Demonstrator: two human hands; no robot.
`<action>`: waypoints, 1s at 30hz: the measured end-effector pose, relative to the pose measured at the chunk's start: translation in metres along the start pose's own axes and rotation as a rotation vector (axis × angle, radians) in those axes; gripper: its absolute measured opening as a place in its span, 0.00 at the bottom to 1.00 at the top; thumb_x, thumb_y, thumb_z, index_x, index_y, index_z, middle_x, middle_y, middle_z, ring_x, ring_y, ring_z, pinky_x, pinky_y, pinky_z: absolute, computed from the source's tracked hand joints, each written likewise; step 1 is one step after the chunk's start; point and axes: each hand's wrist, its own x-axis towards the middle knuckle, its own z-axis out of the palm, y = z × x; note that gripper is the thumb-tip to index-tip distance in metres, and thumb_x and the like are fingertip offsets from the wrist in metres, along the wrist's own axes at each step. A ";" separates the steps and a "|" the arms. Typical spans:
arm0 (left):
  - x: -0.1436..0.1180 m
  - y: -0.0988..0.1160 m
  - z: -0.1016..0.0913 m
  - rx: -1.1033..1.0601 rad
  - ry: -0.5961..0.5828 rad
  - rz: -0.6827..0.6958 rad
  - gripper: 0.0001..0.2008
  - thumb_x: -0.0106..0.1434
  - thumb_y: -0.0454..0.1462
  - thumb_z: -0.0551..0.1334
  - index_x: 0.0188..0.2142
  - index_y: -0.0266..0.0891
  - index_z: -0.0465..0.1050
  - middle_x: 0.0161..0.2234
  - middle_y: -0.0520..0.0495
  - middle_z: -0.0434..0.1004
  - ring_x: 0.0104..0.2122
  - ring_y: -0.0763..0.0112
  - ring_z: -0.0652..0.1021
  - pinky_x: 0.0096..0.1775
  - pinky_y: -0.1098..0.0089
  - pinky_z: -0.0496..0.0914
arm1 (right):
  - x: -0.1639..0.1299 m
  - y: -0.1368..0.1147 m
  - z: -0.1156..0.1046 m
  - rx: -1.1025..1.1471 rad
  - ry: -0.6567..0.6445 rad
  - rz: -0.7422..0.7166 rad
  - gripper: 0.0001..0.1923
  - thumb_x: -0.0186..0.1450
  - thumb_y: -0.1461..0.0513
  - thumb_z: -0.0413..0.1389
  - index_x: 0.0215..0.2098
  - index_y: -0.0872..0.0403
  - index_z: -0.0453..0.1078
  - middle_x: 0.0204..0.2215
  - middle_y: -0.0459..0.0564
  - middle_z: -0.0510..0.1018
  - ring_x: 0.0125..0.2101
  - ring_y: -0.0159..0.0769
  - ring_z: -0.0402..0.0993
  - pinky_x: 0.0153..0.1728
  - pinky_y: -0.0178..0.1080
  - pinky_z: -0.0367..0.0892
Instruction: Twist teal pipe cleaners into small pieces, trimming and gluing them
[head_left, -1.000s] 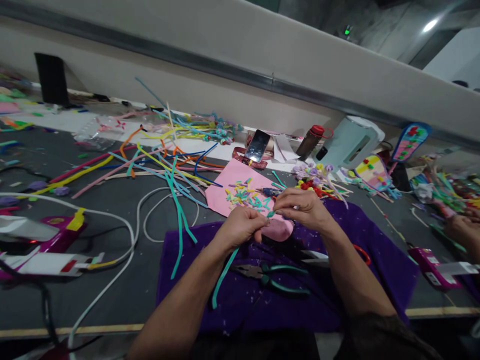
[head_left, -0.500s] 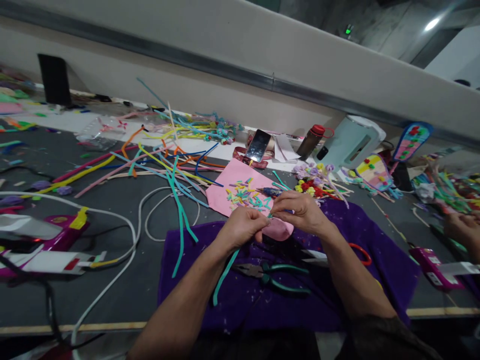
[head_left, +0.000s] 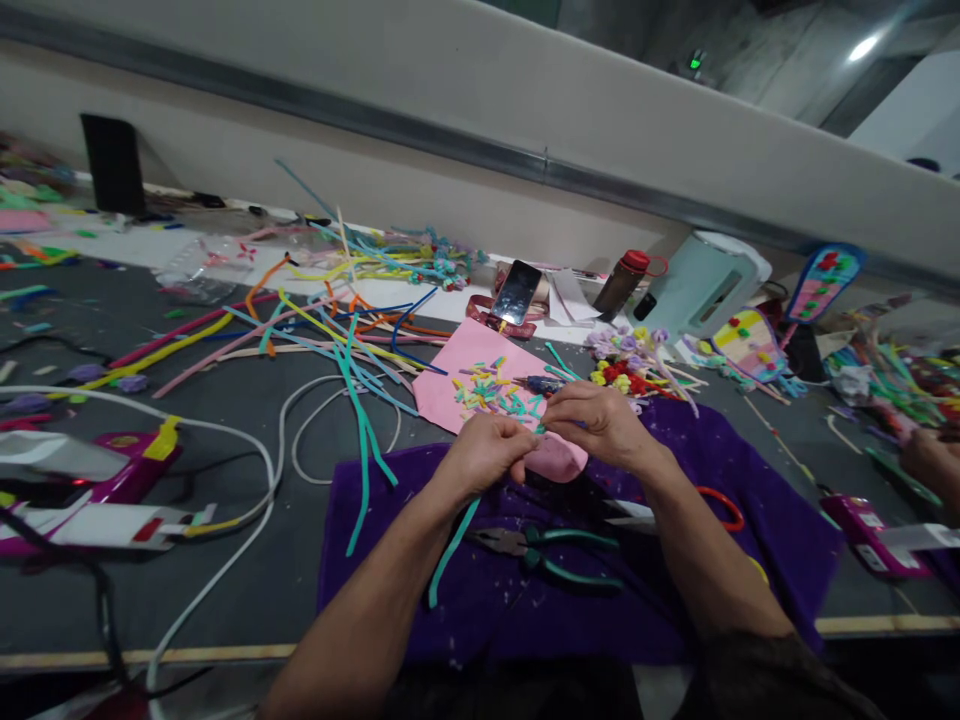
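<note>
My left hand grips a long teal pipe cleaner whose free end hangs down over the purple cloth. My right hand pinches the upper tip of that same pipe cleaner, just beside my left fingers. Under both hands lies a pink oval piece. Teal-handled pliers rest on the cloth below my wrists. Behind my hands a pink sheet carries several short coloured pipe cleaner bits.
Loose long pipe cleaners sprawl at the back left. A white cable and glue guns lie at left. A phone, bottle and white kettle stand behind. Another person's hand works at far right.
My right hand has drawn slightly left and closer to my left hand at the pipe cleaner's tip. The other person's hand at right has shifted a little.
</note>
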 end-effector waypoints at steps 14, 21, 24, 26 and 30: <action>-0.003 0.017 -0.011 -0.455 -0.056 -0.105 0.13 0.52 0.42 0.59 0.28 0.32 0.74 0.11 0.52 0.66 0.09 0.83 0.58 0.15 0.77 0.47 | 0.001 -0.009 -0.006 0.338 0.255 0.263 0.12 0.62 0.62 0.50 0.43 0.51 0.71 0.38 0.50 0.75 0.38 0.34 0.70 0.39 0.39 0.65; -0.008 0.020 -0.014 -0.505 -0.117 -0.133 0.13 0.53 0.43 0.58 0.29 0.33 0.73 0.10 0.53 0.65 0.08 0.84 0.57 0.14 0.77 0.44 | 0.001 -0.006 0.012 0.834 0.117 0.446 0.19 0.54 0.60 0.60 0.45 0.53 0.69 0.41 0.51 0.73 0.38 0.35 0.71 0.38 0.38 0.66; -0.009 0.022 -0.014 -0.484 -0.171 -0.132 0.13 0.53 0.43 0.59 0.27 0.33 0.72 0.09 0.54 0.64 0.08 0.84 0.57 0.14 0.77 0.44 | 0.003 -0.011 0.013 0.927 0.061 0.441 0.24 0.52 0.60 0.61 0.47 0.54 0.67 0.34 0.49 0.75 0.32 0.33 0.71 0.33 0.37 0.67; -0.009 0.022 -0.013 -0.463 -0.207 -0.133 0.14 0.54 0.44 0.59 0.25 0.33 0.71 0.09 0.53 0.63 0.08 0.84 0.57 0.14 0.77 0.44 | 0.004 -0.015 0.012 0.949 0.041 0.442 0.24 0.52 0.60 0.61 0.47 0.54 0.67 0.32 0.48 0.75 0.30 0.31 0.71 0.33 0.36 0.67; -0.008 0.022 -0.013 -0.424 -0.233 -0.128 0.14 0.54 0.43 0.58 0.23 0.32 0.71 0.08 0.53 0.62 0.08 0.84 0.57 0.14 0.76 0.45 | 0.005 -0.019 0.012 0.995 0.040 0.395 0.22 0.51 0.62 0.62 0.44 0.52 0.68 0.34 0.47 0.73 0.31 0.30 0.72 0.34 0.35 0.68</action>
